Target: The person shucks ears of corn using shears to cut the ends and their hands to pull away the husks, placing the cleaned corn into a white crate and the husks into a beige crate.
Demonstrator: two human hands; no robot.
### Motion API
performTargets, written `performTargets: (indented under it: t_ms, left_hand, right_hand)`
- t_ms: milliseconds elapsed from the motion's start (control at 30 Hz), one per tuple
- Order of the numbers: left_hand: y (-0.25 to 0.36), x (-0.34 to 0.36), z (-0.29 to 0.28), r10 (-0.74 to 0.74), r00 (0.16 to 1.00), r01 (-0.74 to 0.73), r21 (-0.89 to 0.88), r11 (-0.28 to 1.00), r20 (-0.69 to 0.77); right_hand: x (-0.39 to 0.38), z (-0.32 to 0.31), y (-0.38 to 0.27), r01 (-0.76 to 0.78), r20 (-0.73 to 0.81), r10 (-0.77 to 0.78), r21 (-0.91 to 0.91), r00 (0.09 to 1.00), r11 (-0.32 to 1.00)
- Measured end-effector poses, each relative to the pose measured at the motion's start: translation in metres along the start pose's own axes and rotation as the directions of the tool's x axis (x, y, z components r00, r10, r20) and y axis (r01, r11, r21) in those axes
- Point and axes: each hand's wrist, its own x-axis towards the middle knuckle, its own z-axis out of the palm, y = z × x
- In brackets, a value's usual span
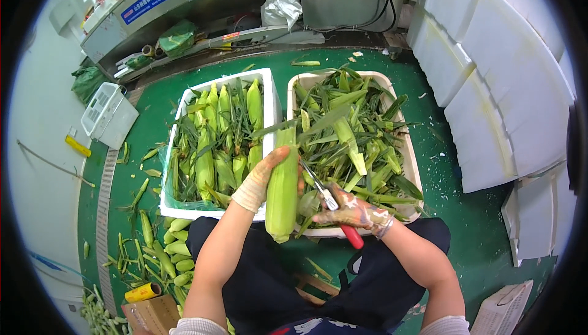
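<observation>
A green ear of corn in its husk (282,194) stands nearly upright in front of me. My left hand (267,173), in a pale stained glove, is wrapped round its upper part. Long leaves fan out from its top end. In my right hand (355,207), also gloved, lies a cutting tool with a red handle (351,236) and a metal blade; its exact kind is unclear. The blade points up and left, close beside the corn. Under my right hand is a cream tub (414,173) heaped with cut leaves and husk pieces.
A white foam box (269,90) of unhusked corn stands left of the tub. More ears (177,248) and scraps lie on the green floor at lower left, near a cardboard box (153,314). White foam boxes (481,120) are stacked at right. A steel machine (334,1) runs along the back.
</observation>
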Motion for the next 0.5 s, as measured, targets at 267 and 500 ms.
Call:
performTargets:
  t_ms: [267, 500]
  left_hand:
    - [0.02, -0.024, -0.017, 0.116, 0.968, -0.042, 0.316, 0.948, -0.221]
    - [0.1, -0.151, -0.205, 0.732, 0.445, 0.394, 0.847, 0.358, -0.516]
  right_hand:
    - [0.006, -0.025, -0.005, 0.177, -0.389, 0.136, 0.667, 0.911, 0.724]
    - [-0.006, -0.016, -0.007, 0.076, -0.376, 0.176, 0.567, 0.91, 0.82]
